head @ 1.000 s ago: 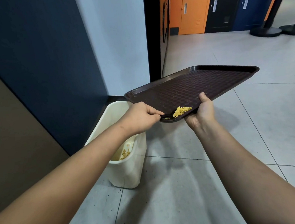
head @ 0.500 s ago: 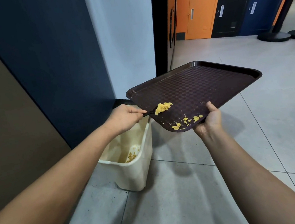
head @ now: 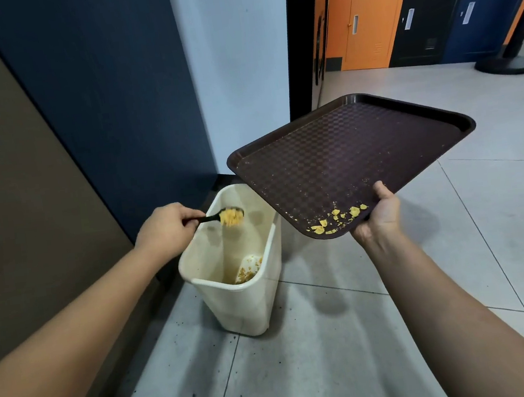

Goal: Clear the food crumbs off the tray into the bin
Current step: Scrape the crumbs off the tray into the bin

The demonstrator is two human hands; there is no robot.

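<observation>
Crumbs spooned over bin
Left hand (head: pixel 164 230) grips spoon (head: pixel 223 216) of crumbs above bin (head: pixel 233 302); right hand (head: pixel 378 217) grips tilted tray (head: pixel 347 159) edge, crumbs (head: pixel 338 219) near corner.

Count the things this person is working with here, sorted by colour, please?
Dark brown or black: 2, the tray in the right hand and the spoon in the left hand.
Cream: 1, the bin.
Total: 3, leaving out the loose yellow crumbs.
</observation>
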